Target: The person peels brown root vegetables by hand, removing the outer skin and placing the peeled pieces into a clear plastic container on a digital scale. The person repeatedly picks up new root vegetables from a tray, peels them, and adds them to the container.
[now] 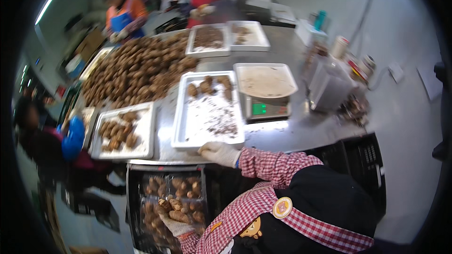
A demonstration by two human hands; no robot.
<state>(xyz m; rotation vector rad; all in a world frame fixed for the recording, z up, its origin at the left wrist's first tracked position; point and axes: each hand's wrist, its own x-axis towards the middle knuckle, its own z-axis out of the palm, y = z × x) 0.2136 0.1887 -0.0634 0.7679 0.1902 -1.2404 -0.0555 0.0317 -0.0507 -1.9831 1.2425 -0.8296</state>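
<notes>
My left hand (180, 227), in a pale knit glove, holds several brown taro corms (180, 216) low in the view. It is above a black plastic crate (130, 197) that holds clear plastic packs of taro (182, 185). My right hand (219, 154), also gloved, is at the near rim of a white tray (179, 113). Its fingers are partly hidden, so whether they grip the rim is unclear. That tray has a few taro corms (206, 85) at its far end and loose brown dirt on its floor.
Beside the tray stands a digital scale (266, 81) with a wide pan. A large taro heap (137, 67) covers the steel table's (166, 130) far left. Another white tray (152, 137) holds corms. Clear plastic containers (330, 84) stand right. Co-workers (125, 14) stand beyond and at left.
</notes>
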